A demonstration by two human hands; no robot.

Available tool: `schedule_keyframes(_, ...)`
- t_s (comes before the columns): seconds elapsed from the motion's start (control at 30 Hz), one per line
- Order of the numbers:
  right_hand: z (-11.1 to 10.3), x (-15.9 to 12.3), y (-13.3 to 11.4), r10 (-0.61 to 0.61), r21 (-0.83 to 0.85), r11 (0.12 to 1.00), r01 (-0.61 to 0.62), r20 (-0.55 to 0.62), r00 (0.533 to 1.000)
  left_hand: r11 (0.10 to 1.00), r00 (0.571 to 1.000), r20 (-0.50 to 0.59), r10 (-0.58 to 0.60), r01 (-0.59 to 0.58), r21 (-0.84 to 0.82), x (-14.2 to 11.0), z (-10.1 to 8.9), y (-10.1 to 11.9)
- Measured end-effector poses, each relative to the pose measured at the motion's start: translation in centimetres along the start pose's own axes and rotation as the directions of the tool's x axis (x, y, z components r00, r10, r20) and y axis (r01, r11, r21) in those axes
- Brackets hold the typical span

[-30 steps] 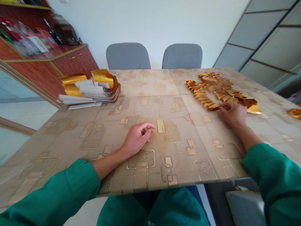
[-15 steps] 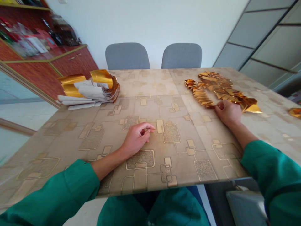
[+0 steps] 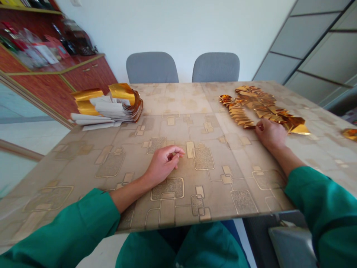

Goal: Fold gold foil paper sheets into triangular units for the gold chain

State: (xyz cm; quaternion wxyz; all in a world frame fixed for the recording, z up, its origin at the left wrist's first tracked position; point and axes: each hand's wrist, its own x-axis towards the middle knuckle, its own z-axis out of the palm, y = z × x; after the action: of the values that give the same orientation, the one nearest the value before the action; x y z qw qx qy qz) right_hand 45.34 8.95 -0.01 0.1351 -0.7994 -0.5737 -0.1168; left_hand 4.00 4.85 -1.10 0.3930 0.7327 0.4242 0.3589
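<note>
My left hand (image 3: 166, 160) rests on the patterned tablecloth near the middle of the table, fingers loosely curled in and nothing visible in them. Farther right, my right hand (image 3: 271, 133) is closed with its fingertips at the near end of a row of folded gold foil paper (image 3: 240, 114). What exactly lies between those fingertips is partly hidden. Beyond and beside that hand spreads a heap of more folded gold paper pieces (image 3: 258, 96), overlapping one another. A stack of gold-and-white paper sheets (image 3: 111, 106), bent over in a curve, lies at the far left of the table.
Two grey chairs (image 3: 152, 67) stand behind the table's far edge. Another gold piece (image 3: 350, 134) lies at the right edge of view. A red-brown cabinet (image 3: 89, 76) with bottles and bags is at the left. A grey bag (image 3: 292, 242) sits below the table, right.
Both hands and the paper stay in place. The view has shifted very slightly.
</note>
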Motion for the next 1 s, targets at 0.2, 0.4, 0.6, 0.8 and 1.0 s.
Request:
schedule_keyframes(0.2, -0.2, 0.1, -0.8, -0.010, -0.033, 0.999, 0.011, 0.042, 0.999, 1.000, 1.000, 0.005, 0.000, 0.000, 0.011, 0.0, 0.0, -0.1)
schedule_keyframes(0.4, 0.1, -0.1, -0.5, -0.016, -0.078, 0.997, 0.020, 0.054, 0.998, 1.000, 1.000, 0.009, 0.007, -0.007, 0.004, 0.0, 0.0, -0.1)
schedule_keyframes(0.6, -0.2, -0.1, -1.0, 0.000, -0.123, 0.992, 0.007, 0.061, 0.998, 1.000, 1.000, 0.011, 0.005, -0.005, 0.005, 0.0, 0.0, 0.0)
schedule_keyframes(0.8, -1.0, -0.6, -1.8, -0.014, -0.132, 0.991, 0.029, 0.109, 0.994, 1.000, 1.000, 0.023, -0.004, 0.004, 0.000, 0.0, -0.1, 0.2)
schedule_keyframes(1.0, -0.7, -1.0, -1.1, -0.222, -0.079, 0.972, 0.223, 0.013, 0.975, 1.000, 0.999, 0.031, 0.012, -0.012, -0.017, 0.0, 0.0, 0.2)
